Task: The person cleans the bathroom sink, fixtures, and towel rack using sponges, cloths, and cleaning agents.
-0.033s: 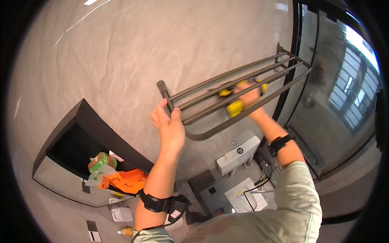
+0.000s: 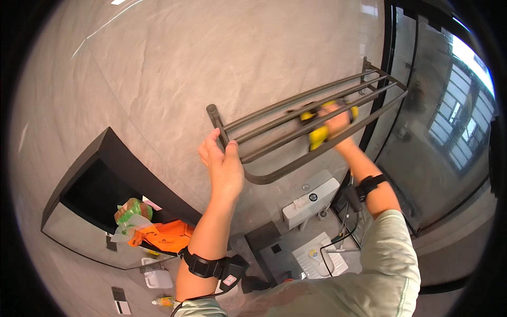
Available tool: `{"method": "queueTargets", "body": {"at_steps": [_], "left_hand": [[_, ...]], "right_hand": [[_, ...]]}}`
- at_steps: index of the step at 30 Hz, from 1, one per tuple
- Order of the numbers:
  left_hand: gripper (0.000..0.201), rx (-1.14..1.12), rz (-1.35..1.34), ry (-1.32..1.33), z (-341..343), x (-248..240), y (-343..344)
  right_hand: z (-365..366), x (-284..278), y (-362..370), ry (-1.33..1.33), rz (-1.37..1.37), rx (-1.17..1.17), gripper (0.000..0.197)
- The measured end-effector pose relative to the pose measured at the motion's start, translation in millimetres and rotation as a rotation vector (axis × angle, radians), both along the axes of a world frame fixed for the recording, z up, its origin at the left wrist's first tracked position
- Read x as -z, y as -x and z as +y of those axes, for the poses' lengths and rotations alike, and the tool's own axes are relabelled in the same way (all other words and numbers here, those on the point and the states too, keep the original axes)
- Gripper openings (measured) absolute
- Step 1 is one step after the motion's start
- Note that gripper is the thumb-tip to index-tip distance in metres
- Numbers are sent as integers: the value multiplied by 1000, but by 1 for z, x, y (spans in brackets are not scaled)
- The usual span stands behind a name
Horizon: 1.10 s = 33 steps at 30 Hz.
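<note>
A dark metal towel rack (image 2: 296,138) of several parallel bars stands out from the marbled wall, its far end by the dark frame on the right. My left hand (image 2: 222,164) is closed on the rack's left end, thumb on the near side and fingers toward the wall bracket. My right hand (image 2: 336,120) reaches in at the middle of the rack, partly covered by its bars. It grips a yellow-and-black thing (image 2: 318,138), smeared by motion, so its kind cannot be made out. Black straps circle both my arms.
A black-framed cabinet (image 2: 103,145) juts out at left, holding an orange bag (image 2: 166,236) and a green plastic bag (image 2: 133,211). Below the rack are a white cistern (image 2: 311,199) and a squat toilet (image 2: 319,256). A glass partition (image 2: 422,121) stands at right.
My right hand and the yellow-and-black thing have shifted a little to the right along the rack. My left hand keeps its hold on the rack's end.
</note>
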<state>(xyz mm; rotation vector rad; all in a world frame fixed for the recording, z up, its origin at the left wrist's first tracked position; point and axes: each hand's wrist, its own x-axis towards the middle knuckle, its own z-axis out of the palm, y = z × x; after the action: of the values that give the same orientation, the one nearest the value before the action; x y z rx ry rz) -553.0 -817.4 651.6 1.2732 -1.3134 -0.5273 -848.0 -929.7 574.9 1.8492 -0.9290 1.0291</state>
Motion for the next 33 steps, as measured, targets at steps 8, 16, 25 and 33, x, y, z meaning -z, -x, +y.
{"method": "queueTargets", "body": {"at_steps": [8, 16, 25, 33], "left_hand": [[43, 75, 37, 14, -5, 0, 6], [42, 107, 184, 81, -15, 10, -6], [38, 123, 223, 37, -5, 8, -6], [38, 250, 458, 37, 7, -3, 6]], "right_hand": [[-36, 13, 143, -148, -139, 442, 39], [57, 4, -200, -510, -262, -755, 36], [31, -40, -39, -592, -52, -110, 33], [-95, -7, 208, 66, -250, 130, 26]]}}
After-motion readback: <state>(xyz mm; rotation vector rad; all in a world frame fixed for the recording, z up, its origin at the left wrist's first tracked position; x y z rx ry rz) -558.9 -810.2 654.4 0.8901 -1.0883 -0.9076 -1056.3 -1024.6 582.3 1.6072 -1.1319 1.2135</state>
